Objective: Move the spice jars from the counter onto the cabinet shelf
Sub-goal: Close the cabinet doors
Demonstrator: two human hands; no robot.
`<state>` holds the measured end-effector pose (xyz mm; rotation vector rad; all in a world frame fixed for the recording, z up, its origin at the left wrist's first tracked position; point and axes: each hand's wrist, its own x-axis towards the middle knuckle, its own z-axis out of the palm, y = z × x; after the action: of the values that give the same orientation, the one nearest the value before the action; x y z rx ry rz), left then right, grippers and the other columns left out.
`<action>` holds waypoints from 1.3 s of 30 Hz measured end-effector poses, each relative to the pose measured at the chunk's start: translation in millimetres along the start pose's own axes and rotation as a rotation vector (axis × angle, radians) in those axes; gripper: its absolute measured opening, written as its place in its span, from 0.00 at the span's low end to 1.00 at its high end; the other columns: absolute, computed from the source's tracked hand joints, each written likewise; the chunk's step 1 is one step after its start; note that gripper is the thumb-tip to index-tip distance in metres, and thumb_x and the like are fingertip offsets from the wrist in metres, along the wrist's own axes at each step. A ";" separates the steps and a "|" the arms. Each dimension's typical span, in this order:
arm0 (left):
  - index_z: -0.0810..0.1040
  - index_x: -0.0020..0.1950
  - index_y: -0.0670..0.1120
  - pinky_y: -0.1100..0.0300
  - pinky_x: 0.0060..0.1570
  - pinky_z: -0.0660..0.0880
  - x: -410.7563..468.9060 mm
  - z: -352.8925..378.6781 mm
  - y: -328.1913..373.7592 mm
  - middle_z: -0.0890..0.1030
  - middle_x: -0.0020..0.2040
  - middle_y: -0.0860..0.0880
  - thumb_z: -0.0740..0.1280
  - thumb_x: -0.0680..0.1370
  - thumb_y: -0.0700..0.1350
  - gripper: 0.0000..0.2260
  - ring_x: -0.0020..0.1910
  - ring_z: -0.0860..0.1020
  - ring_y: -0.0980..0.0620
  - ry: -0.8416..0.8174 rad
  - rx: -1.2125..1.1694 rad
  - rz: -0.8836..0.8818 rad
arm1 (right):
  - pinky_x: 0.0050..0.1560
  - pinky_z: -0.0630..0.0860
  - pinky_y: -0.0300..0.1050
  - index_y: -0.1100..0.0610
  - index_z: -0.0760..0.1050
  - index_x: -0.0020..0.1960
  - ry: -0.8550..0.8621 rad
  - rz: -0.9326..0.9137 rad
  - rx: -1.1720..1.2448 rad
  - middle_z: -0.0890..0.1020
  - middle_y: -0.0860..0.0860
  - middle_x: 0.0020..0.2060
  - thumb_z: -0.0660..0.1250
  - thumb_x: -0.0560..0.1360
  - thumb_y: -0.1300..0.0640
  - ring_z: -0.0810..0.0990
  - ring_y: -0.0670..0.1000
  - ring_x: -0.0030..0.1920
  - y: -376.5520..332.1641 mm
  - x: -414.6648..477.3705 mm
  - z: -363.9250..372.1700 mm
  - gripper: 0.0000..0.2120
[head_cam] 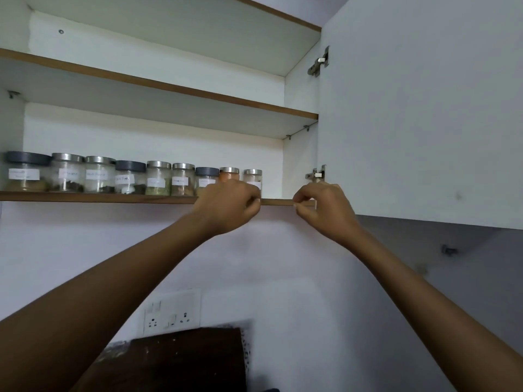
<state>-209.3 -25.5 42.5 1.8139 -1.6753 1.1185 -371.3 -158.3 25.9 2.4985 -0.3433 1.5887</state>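
While nine jars (158, 178) are lining the shelf (99, 197), both hands, left (229, 206) and right (322, 207), are hovering curled and empty at its bare right edge.

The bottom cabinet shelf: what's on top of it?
A row of nine labelled spice jars stands on the bottom shelf. The left hand covers the lower parts of the rightmost ones.

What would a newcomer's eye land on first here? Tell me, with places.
First, the two bare arms reaching up from below: the left hand and the right hand are curled at the front edge of the lower cabinet shelf. Next, the row of labelled spice jars lined along that shelf from the left. The open cabinet door fills the right side.
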 end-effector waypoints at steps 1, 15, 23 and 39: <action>0.78 0.45 0.48 0.61 0.30 0.63 -3.2 -3.2 5.3 0.80 0.40 0.51 0.58 0.78 0.47 0.10 0.40 0.77 0.49 0.007 -0.014 0.005 | 0.53 0.71 0.50 0.58 0.80 0.42 -0.001 0.004 -0.003 0.83 0.50 0.38 0.67 0.70 0.63 0.77 0.52 0.42 -2.3 -6.5 -9.8 0.03; 0.80 0.47 0.50 0.60 0.36 0.70 24.5 -14.2 138.6 0.81 0.42 0.55 0.60 0.78 0.47 0.09 0.41 0.78 0.52 0.065 -0.338 0.126 | 0.54 0.61 0.40 0.57 0.79 0.44 0.158 0.040 -0.425 0.83 0.50 0.44 0.65 0.71 0.60 0.79 0.53 0.47 31.9 -62.1 -158.0 0.05; 0.65 0.72 0.49 0.57 0.61 0.67 65.0 5.4 231.7 0.68 0.71 0.51 0.62 0.78 0.48 0.23 0.68 0.67 0.53 0.085 -0.551 0.177 | 0.66 0.63 0.54 0.57 0.67 0.68 0.428 0.278 -0.540 0.64 0.56 0.71 0.67 0.72 0.56 0.61 0.58 0.71 80.6 -67.3 -202.5 0.25; 0.37 0.77 0.48 0.45 0.65 0.67 109.9 60.2 366.6 0.44 0.77 0.39 0.62 0.79 0.52 0.38 0.75 0.51 0.36 0.015 -0.592 -0.151 | 0.36 0.69 0.29 0.61 0.73 0.54 0.350 0.565 0.106 0.77 0.49 0.47 0.65 0.76 0.58 0.75 0.45 0.44 134.4 -42.3 -216.9 0.10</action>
<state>-551.6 -205.3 17.6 1.5057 -1.6058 0.4928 -614.4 -227.3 80.9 2.2417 -1.0000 2.2531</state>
